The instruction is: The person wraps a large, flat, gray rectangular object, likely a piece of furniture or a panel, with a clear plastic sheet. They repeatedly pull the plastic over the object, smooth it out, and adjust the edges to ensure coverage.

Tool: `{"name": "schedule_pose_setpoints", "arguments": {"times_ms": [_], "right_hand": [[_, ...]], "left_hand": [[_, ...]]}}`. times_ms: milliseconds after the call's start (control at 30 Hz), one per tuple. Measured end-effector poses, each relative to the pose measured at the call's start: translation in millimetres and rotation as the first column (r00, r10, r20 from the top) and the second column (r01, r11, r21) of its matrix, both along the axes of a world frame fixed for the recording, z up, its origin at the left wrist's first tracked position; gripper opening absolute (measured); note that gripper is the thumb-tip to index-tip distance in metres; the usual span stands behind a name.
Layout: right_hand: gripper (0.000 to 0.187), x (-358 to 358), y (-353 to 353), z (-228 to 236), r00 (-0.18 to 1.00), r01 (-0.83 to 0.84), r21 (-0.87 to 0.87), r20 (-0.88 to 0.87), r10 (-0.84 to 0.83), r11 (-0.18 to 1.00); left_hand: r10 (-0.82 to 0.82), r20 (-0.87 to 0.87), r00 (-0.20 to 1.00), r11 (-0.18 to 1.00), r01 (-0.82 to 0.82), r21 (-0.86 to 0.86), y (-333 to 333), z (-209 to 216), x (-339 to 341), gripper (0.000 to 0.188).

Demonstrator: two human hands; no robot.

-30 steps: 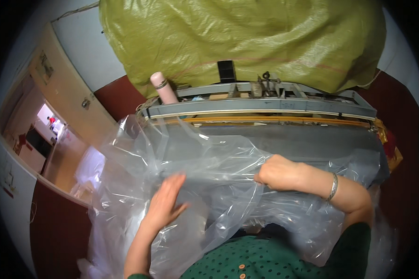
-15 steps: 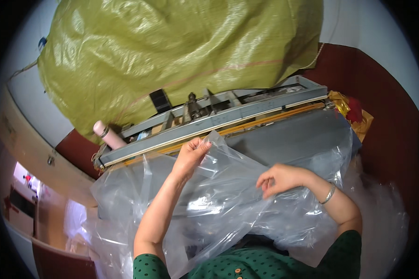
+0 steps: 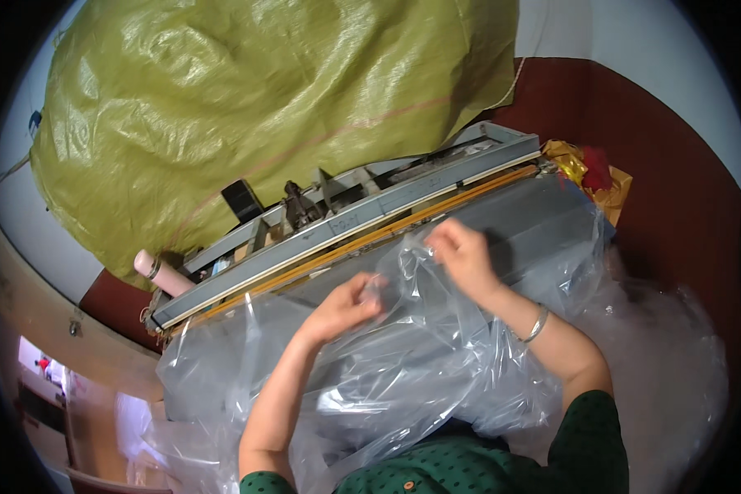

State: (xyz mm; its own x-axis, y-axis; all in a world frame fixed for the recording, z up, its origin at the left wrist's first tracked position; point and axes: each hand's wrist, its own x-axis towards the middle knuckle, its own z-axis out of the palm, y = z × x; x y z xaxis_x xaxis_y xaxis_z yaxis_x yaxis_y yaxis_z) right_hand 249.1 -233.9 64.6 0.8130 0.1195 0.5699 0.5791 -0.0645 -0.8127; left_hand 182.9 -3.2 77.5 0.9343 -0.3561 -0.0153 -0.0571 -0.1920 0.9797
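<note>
A bulging olive woven sack [image 3: 255, 115] is seen above the long metal sealer [image 3: 362, 218]. Crinkled clear film [image 3: 403, 362] is spread over the grey table [image 3: 527, 222]; its top edge is pinched by the left hand [image 3: 346, 305] and right hand [image 3: 461, 255], fingers closed.

the clear plastic bag [image 3: 403, 362] is thin glossy film, crinkled and catching white highlights. at twelve o'clock from it, the sealing machine [image 3: 346, 226] is dull grey painted metal with a matt orange-brown strip along its front edge. above that, at eleven o'clock, the big olive sack [image 3: 247, 107] is woven plastic, shiny and wrinkled. the bangle [image 3: 537, 325] at three o'clock looks like polished metal. the sleeve [image 3: 589, 445] at five o'clock is matt green dotted cloth.
</note>
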Motion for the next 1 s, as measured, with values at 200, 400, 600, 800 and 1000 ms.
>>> {"name": "schedule_pose_setpoints", "arguments": {"times_ms": [200,400,600,800,1000], "right_hand": [[0.012,22,-47,-13,0.943,-0.067,0.177,-0.311,0.12,0.982],[0.015,33,-46,-10,0.995,-0.006,0.063,-0.096,0.012,0.998],[0.015,33,-62,-6,0.968,0.056,0.03,-0.248,-0.047,0.998],[0.014,28,-104,-20,0.922,0.3,-0.225,-0.182,-0.342,0.927],[0.011,34,-199,-64,0.623,0.73,-0.605,0.398,-0.674,0.317]], "left_hand": [[0.08,-0.159,0.984,0.996,-0.072,0.051,25,-18,-5,0.015],[0.028,-0.116,0.993,0.982,-0.006,0.187,10,-13,0,0.014],[0.003,-0.193,0.981,0.968,0.046,0.248,10,-10,2,0.011],[-0.014,-0.322,0.947,0.878,0.165,0.449,39,-25,3,0.013],[-0.014,-0.27,0.963,0.854,0.152,0.498,54,-42,2,0.016]]}}
